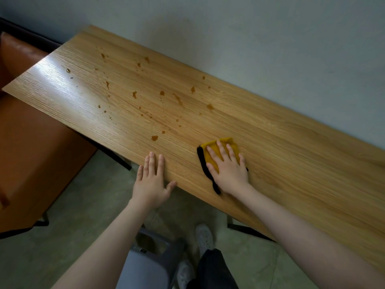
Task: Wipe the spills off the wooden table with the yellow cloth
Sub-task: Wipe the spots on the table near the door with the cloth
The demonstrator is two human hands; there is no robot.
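Note:
A long wooden table [281, 155] runs along the wall. Several brown spills [154, 138] dot its left and middle part. A folded yellow cloth [212, 151] with a black edge lies near the table's front edge. My right hand [228, 165] presses flat on the cloth with straight, spread fingers and covers most of it. My left hand [151, 180] rests flat on the front edge of the table, fingers straight, to the left of the cloth. The nearest spill lies just beyond the left hand's fingertips.
An orange-brown padded seat [31, 142] stands to the left, beside and below the table. A grey stool [150, 259] is on the floor under my arms, next to my legs and white shoes. A pale wall [270, 49] borders the table's far side.

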